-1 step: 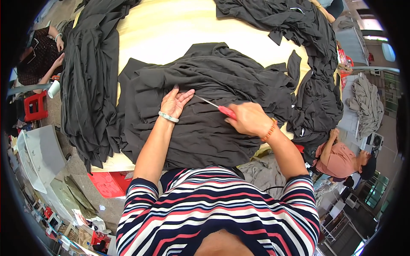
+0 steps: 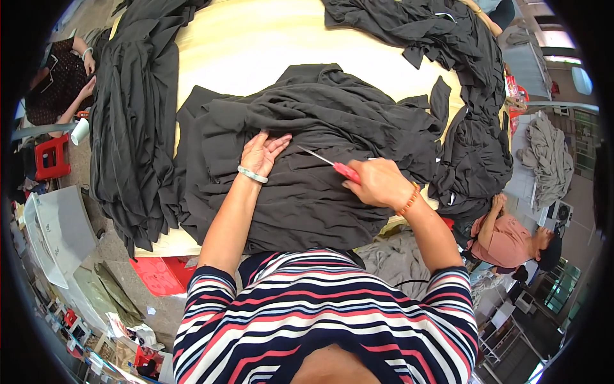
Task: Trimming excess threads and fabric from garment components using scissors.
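Note:
A dark grey garment lies heaped in folds on the table in front of me. My left hand, wearing a pale bangle, rests on it with the palm turned up and the fingers stretched out, holding nothing. In my right hand is a red-handled tool with a thin pointed metal blade; the fingers are wrapped round the handle. The blade points up and left toward my left fingertips, a short way apart from them, above the cloth. My right palm hides the handle's rear end.
More dark garments lie along the left side and right side of the pale table. One person is at the left, another at the right. A red stool and a white bin stand on the left.
My right hand has shifted slightly right and down with the red-handled tool, so its tip is farther from my left fingers. The left hand stays in place.

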`<state>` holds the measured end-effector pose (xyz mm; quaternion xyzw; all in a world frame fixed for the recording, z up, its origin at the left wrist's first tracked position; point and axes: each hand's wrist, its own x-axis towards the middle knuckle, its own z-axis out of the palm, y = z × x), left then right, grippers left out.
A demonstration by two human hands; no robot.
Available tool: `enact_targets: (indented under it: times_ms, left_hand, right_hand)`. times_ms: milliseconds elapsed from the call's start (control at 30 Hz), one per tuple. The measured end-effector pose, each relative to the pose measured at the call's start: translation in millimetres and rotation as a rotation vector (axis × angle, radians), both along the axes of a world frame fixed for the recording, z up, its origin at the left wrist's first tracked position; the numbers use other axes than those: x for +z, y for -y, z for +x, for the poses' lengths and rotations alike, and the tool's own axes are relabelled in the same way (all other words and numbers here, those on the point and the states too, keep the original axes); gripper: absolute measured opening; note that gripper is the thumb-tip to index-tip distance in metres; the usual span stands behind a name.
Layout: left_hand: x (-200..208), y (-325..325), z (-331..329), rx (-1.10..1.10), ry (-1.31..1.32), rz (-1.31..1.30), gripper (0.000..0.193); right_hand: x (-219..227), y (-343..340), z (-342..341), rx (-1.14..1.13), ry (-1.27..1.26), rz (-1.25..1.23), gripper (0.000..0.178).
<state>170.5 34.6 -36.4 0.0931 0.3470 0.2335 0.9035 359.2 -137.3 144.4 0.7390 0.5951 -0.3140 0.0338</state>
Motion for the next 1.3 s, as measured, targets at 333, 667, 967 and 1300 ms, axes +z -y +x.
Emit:
enact_targets:
  times_ms: [333, 667, 967, 1300]
  left_hand:
    - [34.9, 3.8, -36.4, -0.564, -0.882, 1.828, 0.025]
    - [41.3, -13.1, -65.3, -0.637, -0.769, 1.561, 0.017]
    - [95.2, -71.1, -55.6, -0.553, -0.914, 2.095, 0.024]
    - [113.5, -104.5, -22.0, -0.689, -0.647, 1.674, 0.024]
  right_hand:
    - [15.0, 21.1, -18.7, -0.072, -0.061, 0.031, 0.028]
    - [14.7, -6.9, -36.9, 0.085, -0.164, 0.089, 0.026]
    - [10.6, 21.0, -23.3, -0.075, -0.12, 0.097, 0.028]
    - [16.8, 42.7, -6.4, -0.212, -0.095, 0.117, 0.029]
